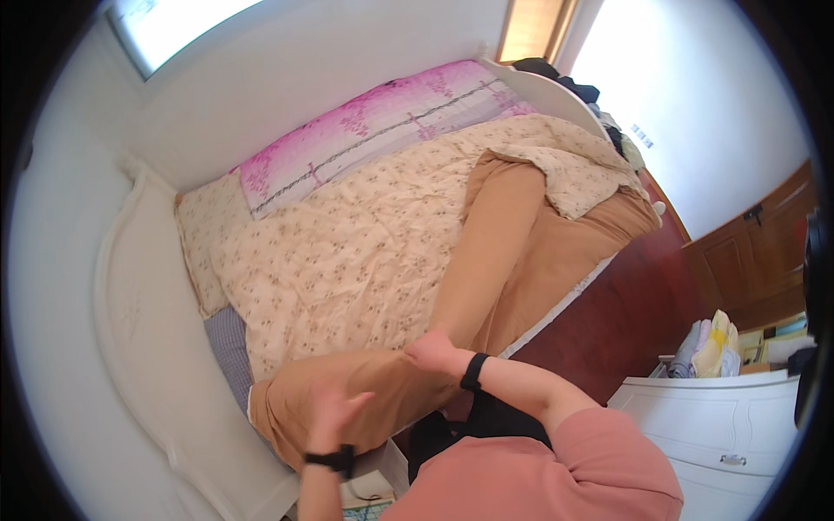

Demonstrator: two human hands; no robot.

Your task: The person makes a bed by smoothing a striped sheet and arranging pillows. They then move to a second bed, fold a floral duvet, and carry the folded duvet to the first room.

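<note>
A quilt (345, 273) with a cream floral face and a plain tan underside lies over the bed. Its near edge is turned back, so the tan side (498, 241) shows in a raised fold toward the foot end. My right hand (435, 352), with a black band on the wrist, grips the quilt where the tan folds meet. Slightly blurred, my left hand (335, 407) hovers over or touches the tan fabric near the headboard, thumb and fingers apart. Whether it rests on the cloth I cannot tell.
A pale headboard (140, 312) stands at left and a footboard (554, 88) at far right. A folded pink-and-purple patterned cover (371, 124) lies along the wall. Near me are a grey checked pillow or sheet (228, 345), a white cabinet (707, 417) and folded clothes (710, 345).
</note>
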